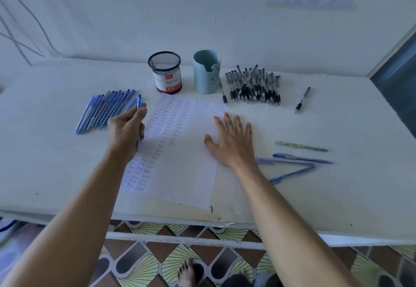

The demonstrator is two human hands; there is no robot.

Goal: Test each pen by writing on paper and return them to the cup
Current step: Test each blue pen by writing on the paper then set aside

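My left hand (126, 129) grips a blue pen (139, 105), its long axis pointing away from me, at the left edge of the paper (191, 169). My right hand (231, 142) lies flat, fingers spread, on the sheet. The mesh cup (165, 73) stands beyond the pen, slightly right, nearer my left hand.

The left hand (126, 129) covers much of the blue pen (139, 104), and writing on the paper (191, 174) is blurred.
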